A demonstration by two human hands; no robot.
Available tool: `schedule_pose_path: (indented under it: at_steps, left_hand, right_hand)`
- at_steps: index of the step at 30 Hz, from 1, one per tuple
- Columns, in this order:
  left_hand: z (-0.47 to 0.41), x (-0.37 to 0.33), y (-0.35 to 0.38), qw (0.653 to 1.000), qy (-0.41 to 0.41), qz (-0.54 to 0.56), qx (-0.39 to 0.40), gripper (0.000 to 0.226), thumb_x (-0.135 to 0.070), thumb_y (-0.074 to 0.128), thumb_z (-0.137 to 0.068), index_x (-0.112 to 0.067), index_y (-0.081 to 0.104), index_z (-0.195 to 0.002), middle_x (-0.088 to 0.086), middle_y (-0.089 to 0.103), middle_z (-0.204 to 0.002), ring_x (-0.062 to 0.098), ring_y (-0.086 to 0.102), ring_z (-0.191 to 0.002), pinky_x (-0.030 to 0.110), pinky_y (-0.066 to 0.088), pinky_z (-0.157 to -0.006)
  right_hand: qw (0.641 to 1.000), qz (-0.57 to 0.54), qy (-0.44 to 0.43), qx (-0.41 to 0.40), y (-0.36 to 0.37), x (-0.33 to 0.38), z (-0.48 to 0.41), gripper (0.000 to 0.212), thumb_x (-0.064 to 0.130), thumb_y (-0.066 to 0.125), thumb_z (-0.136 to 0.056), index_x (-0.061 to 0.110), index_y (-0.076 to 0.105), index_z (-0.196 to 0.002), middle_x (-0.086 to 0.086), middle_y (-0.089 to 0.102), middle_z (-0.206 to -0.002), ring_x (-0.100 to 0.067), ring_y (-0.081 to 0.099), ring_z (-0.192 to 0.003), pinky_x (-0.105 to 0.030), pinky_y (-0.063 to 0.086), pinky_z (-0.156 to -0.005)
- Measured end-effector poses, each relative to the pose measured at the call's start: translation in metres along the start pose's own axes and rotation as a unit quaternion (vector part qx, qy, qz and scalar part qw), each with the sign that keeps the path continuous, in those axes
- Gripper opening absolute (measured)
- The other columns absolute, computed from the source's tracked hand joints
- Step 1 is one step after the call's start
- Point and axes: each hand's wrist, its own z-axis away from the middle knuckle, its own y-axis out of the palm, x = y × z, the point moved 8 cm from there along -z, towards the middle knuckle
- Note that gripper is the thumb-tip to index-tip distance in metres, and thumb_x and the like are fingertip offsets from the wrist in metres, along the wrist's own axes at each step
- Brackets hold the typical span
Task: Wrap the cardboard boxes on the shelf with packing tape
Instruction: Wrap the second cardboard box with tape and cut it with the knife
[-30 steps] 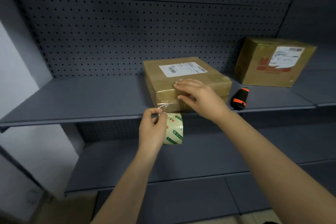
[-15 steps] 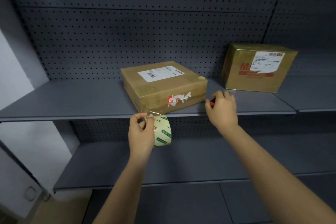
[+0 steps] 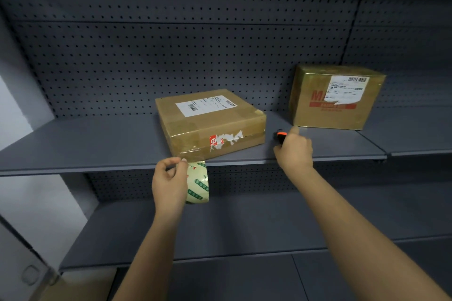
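A flat cardboard box [image 3: 210, 122] with a white label lies near the front edge of the grey shelf [image 3: 97, 144]. My left hand [image 3: 168, 178] grips a roll of clear packing tape [image 3: 198, 182] just below the shelf edge. A strip of tape runs from the roll up to the box's front left corner. To the right of the box, my right hand [image 3: 294, 149] curls round a black and orange cutter [image 3: 279, 135] on the shelf. A taller box [image 3: 335, 98] stands at the back right.
A perforated grey back panel [image 3: 183, 56] rises behind the shelf. A second shelf [image 3: 244, 225] lies below, under my forearms. A pale wall [image 3: 14, 110] borders the left side.
My right hand left the flat box's front face, moved right and closed round the cutter. My left hand kept hold of the tape roll below the shelf edge.
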Motion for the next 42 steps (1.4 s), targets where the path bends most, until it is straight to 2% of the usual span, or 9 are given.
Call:
schedule_pose_path:
  at_steps: [6,13,19,23,25,28,30,34,42]
  left_hand:
    - [-0.001,0.005,0.002,1.0,-0.004,0.017,0.007,0.01,-0.031,0.062,-0.096,-0.021,0.058,-0.096,-0.001,0.069,-0.067,0.024,0.068,-0.07,0.044,0.056,-0.064]
    - [-0.001,0.005,0.002,1.0,-0.003,0.019,0.022,0.009,-0.029,0.062,-0.096,-0.021,0.058,-0.095,0.001,0.068,-0.066,0.022,0.065,-0.066,0.041,0.053,-0.062]
    - [-0.001,0.001,0.001,1.0,0.001,0.006,0.024,0.01,-0.03,0.059,-0.098,-0.02,0.058,-0.097,0.0,0.07,-0.075,0.01,0.064,-0.066,0.029,0.051,-0.059]
    - [-0.004,-0.003,-0.002,1.0,-0.002,-0.008,0.004,0.011,-0.029,0.059,-0.098,-0.017,0.06,-0.098,-0.002,0.068,-0.073,-0.002,0.062,-0.059,0.016,0.048,-0.054]
    - [-0.003,-0.003,-0.004,1.0,-0.01,-0.018,-0.014,0.01,-0.028,0.058,-0.098,-0.018,0.061,-0.098,-0.005,0.064,-0.072,-0.007,0.058,-0.054,0.01,0.044,-0.049]
    - [0.0,-0.003,-0.006,0.998,-0.024,-0.036,-0.045,0.01,-0.03,0.057,-0.097,-0.022,0.063,-0.095,-0.001,0.066,-0.078,0.009,0.065,-0.07,0.028,0.053,-0.065]
    - [0.002,-0.005,-0.007,0.997,-0.027,-0.042,-0.064,0.01,-0.031,0.058,-0.096,-0.025,0.064,-0.091,0.001,0.067,-0.081,0.021,0.068,-0.079,0.043,0.056,-0.072]
    - [0.004,-0.011,-0.008,0.992,-0.022,-0.077,-0.093,0.012,-0.026,0.056,-0.096,-0.02,0.065,-0.091,0.003,0.066,-0.085,0.019,0.063,-0.077,0.035,0.049,-0.067]
    - [0.008,-0.013,-0.006,0.988,-0.034,-0.097,-0.119,0.012,-0.027,0.056,-0.093,-0.021,0.065,-0.087,0.006,0.07,-0.088,0.027,0.068,-0.085,0.047,0.056,-0.08]
  right_hand:
    - [0.96,-0.222,-0.108,-0.131,-0.029,0.02,0.03,0.03,0.013,0.056,-0.09,0.008,0.05,-0.118,-0.004,0.052,-0.1,-0.025,0.048,-0.1,-0.041,0.046,-0.076]
    - [0.895,-0.351,-0.274,0.002,-0.026,0.085,0.07,0.042,0.014,0.065,-0.089,0.028,0.058,-0.129,0.011,0.06,-0.117,-0.006,0.056,-0.108,-0.023,0.047,-0.089]
    - [0.866,-0.245,-0.424,0.099,-0.006,0.122,0.092,0.04,0.016,0.062,-0.089,0.022,0.062,-0.129,0.012,0.062,-0.12,-0.004,0.051,-0.114,-0.021,0.038,-0.101]
    - [0.853,-0.154,-0.488,0.102,-0.008,0.126,0.085,0.038,0.021,0.054,-0.093,0.021,0.06,-0.13,0.016,0.06,-0.113,0.001,0.047,-0.104,-0.012,0.037,-0.089]
    - [0.856,-0.131,-0.49,0.098,-0.008,0.122,0.075,0.033,0.027,0.054,-0.097,0.023,0.059,-0.13,0.015,0.059,-0.109,-0.002,0.049,-0.104,-0.017,0.041,-0.083]
    - [0.843,-0.106,-0.521,0.086,-0.006,0.123,0.069,0.042,0.052,0.05,-0.094,0.023,0.062,-0.123,0.011,0.063,-0.106,-0.009,0.055,-0.102,-0.025,0.047,-0.08]
    - [0.814,-0.083,-0.572,0.057,-0.002,0.125,0.072,0.039,0.047,0.052,-0.094,0.019,0.065,-0.118,0.006,0.065,-0.1,-0.018,0.06,-0.096,-0.031,0.051,-0.072]
    - [0.793,-0.076,-0.604,0.031,0.001,0.13,0.07,0.032,0.037,0.059,-0.092,0.016,0.067,-0.114,0.002,0.066,-0.098,-0.023,0.063,-0.093,-0.038,0.056,-0.064]
    - [0.766,-0.052,-0.64,0.027,0.005,0.143,0.075,0.03,0.036,0.061,-0.089,0.016,0.069,-0.11,0.001,0.065,-0.091,-0.023,0.062,-0.089,-0.038,0.055,-0.055]
